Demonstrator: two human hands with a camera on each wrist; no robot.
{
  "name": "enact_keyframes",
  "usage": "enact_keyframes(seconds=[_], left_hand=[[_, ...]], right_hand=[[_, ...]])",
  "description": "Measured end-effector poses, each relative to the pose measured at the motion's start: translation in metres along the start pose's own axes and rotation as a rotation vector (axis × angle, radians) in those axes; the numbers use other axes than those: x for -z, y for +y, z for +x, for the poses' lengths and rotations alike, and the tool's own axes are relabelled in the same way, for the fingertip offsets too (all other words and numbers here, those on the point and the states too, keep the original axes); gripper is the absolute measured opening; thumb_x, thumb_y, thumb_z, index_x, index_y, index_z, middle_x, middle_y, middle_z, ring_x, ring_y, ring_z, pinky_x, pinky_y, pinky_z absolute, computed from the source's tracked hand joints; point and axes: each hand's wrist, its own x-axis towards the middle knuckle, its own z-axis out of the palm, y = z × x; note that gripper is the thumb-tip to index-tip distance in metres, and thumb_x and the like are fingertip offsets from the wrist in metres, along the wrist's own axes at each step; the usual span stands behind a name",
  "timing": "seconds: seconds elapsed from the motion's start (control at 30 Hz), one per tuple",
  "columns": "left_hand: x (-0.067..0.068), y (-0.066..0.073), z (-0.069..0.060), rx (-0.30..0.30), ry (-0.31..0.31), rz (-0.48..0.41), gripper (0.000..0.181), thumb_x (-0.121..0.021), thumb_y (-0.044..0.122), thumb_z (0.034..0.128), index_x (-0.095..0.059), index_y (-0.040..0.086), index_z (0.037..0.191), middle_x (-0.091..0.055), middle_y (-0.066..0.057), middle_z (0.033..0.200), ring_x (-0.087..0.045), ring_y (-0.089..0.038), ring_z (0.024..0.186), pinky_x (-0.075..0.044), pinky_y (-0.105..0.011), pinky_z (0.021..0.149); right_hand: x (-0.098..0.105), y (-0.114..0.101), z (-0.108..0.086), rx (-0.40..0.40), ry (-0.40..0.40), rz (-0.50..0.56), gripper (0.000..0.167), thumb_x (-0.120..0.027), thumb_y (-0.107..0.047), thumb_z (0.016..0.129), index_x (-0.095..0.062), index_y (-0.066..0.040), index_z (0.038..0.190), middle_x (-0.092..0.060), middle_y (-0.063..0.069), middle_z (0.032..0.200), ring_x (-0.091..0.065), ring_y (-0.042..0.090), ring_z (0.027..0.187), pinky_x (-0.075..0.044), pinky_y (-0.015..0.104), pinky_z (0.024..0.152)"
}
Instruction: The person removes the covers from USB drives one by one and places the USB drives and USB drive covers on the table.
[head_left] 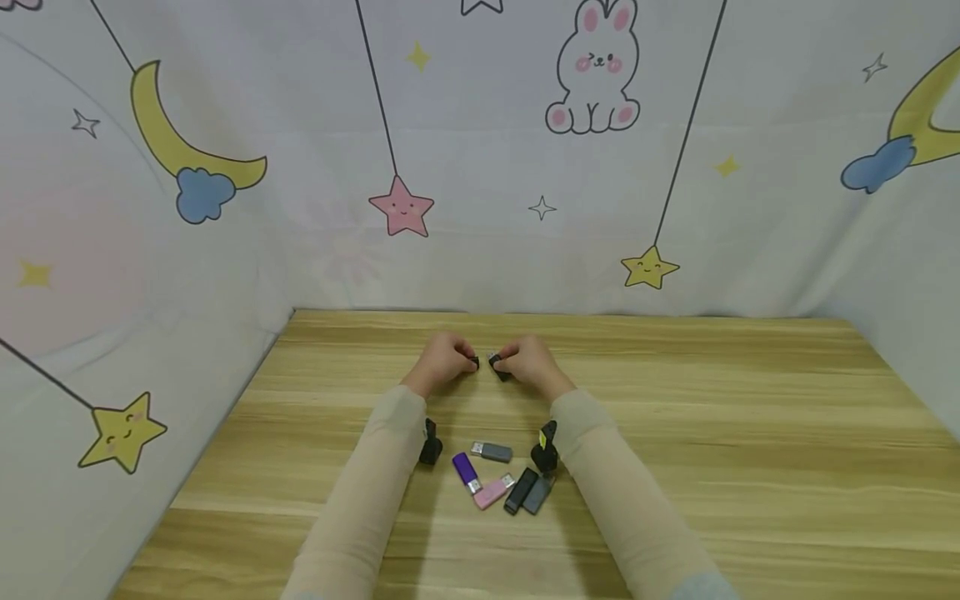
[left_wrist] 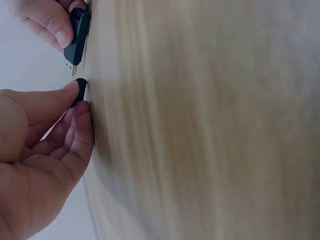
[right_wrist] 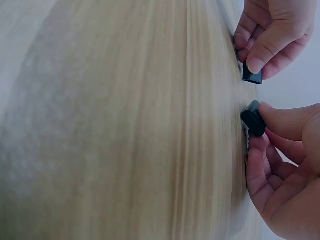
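Toward the back of the table, my left hand [head_left: 444, 358] pinches a small black USB cap [left_wrist: 80, 92] between thumb and fingers. Facing it, my right hand [head_left: 532, 362] grips a black USB flash drive [head_left: 498, 365] whose metal plug [left_wrist: 71, 67] is bare and points toward the cap. A narrow gap separates cap and drive. In the right wrist view the cap's open end [right_wrist: 252, 80] faces the flash drive [right_wrist: 253, 118]. Both hands are low, close to the wood; the fingers partly cover both pieces.
Between the forearms lie a grey flash drive [head_left: 497, 452], a purple one [head_left: 465, 470], a pink one [head_left: 491, 494], a black one [head_left: 521, 490] and a dark grey one [head_left: 537, 495]. A cartoon-print curtain [head_left: 480, 267] stands behind the wooden table [head_left: 712, 467].
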Motion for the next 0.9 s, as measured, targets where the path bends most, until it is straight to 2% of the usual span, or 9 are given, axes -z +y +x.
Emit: enact_keyframes(seconds=[0.23, 0.6, 0.9], left_hand=[[-0.0004, 0.0006, 0.0003, -0.001, -0.009, 0.026, 0.010, -0.071, 0.002, 0.0827, -0.071, -0.002, 0.092, -0.067, -0.012, 0.092, -0.057, -0.020, 0.082, -0.049, -0.033, 0.075], [0.0002, 0.0023, -0.0001, 0.017, -0.024, 0.054, 0.016, -0.069, 0.005, 0.0860, -0.071, -0.003, 0.100, -0.067, -0.015, 0.102, -0.060, -0.025, 0.092, -0.050, -0.037, 0.082], [0.0008, 0.0025, 0.0003, -0.005, -0.047, 0.107, 0.019, -0.068, 0.008, 0.0884, -0.072, -0.003, 0.104, -0.067, -0.017, 0.108, -0.062, -0.029, 0.099, -0.052, -0.039, 0.086]], right_hand=[[-0.0006, -0.0003, -0.0003, 0.003, -0.003, -0.041, 0.024, -0.070, -0.016, 0.089, -0.072, -0.001, 0.108, -0.068, 0.014, 0.111, -0.062, 0.026, 0.099, -0.051, 0.034, 0.081], [-0.0012, -0.0003, -0.0003, 0.033, -0.004, -0.101, 0.025, -0.068, -0.016, 0.090, -0.071, 0.000, 0.108, -0.069, 0.014, 0.110, -0.062, 0.027, 0.100, -0.051, 0.036, 0.083], [-0.0022, 0.0005, -0.0008, 0.057, 0.003, -0.130, 0.025, -0.067, -0.017, 0.091, -0.072, 0.000, 0.109, -0.069, 0.015, 0.109, -0.062, 0.030, 0.105, -0.050, 0.040, 0.090]])
